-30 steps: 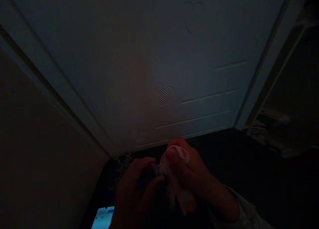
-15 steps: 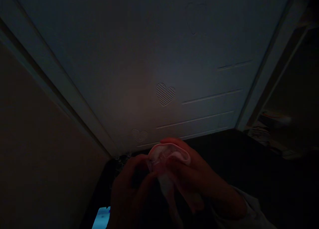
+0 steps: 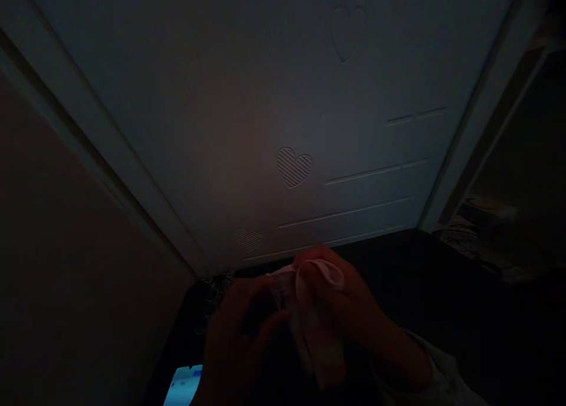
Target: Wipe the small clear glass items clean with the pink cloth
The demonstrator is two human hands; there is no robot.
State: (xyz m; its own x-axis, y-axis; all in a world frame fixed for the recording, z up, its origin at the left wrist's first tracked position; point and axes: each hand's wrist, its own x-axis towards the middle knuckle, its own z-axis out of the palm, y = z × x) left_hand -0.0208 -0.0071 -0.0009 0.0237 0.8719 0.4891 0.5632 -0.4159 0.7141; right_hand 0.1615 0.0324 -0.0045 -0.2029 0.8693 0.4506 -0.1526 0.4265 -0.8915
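Note:
Dim light leaves much of the detail unclear. A soft pink and whitish cloth [image 3: 325,356] hangs between my hands at the bottom middle, its upper edge thick and folded into a loop and its lower part hanging down; I cannot tell what kind of item it is. My right hand [image 3: 354,300] is closed around the folded loop, thumb in front and fingers behind. At the cloth's left edge, my left hand [image 3: 234,323] has its fingertips on the upper rim, while its thumb lies lower, slightly blurred, close to the fabric.
A pale door [image 3: 221,129] with engraved hearts and grooves fills the view ahead. Behind my left hand glows a lit screen [image 3: 182,387], probably a phone. Thin pale strands [image 3: 214,294] lie on the dark floor by the door's corner. Blurred items [image 3: 481,229] stand at the right.
The cloth's wide opening has narrowed and folded over toward my right hand. My left thumb has moved away from the upper rim. The hanging part has swung slightly to the right.

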